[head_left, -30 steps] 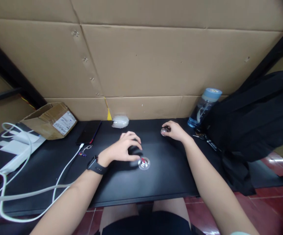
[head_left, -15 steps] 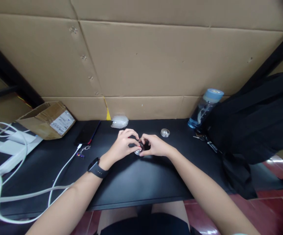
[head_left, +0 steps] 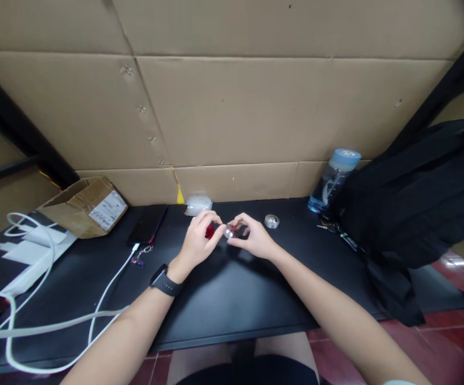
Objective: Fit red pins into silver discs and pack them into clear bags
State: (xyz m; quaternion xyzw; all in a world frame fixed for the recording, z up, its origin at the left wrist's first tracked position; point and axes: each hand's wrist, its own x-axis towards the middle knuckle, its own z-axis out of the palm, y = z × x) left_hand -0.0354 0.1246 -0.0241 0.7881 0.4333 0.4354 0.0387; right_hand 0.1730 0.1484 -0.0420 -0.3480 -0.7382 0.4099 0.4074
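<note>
A small shiny, clear round piece with a bit of red is between my two hands, above the black table. The fingers and thumb of my right hand pinch it from the right. From the left, the fingertips of my left hand touch its edge, curled together. A dark red object shows between my left thumb and fingers, partly hidden by them. To the right on the table lies a clear round ring-like piece.
A clear plastic packet lies behind my left hand. Further left are a phone, a keychain, an open cardboard box and white cables. On the right stand a blue-lidded bottle and a black bag.
The shiny round piece is higher and more exposed between my hands. My left hand has turned, showing the dark red object more clearly. The whole view has shifted slightly.
</note>
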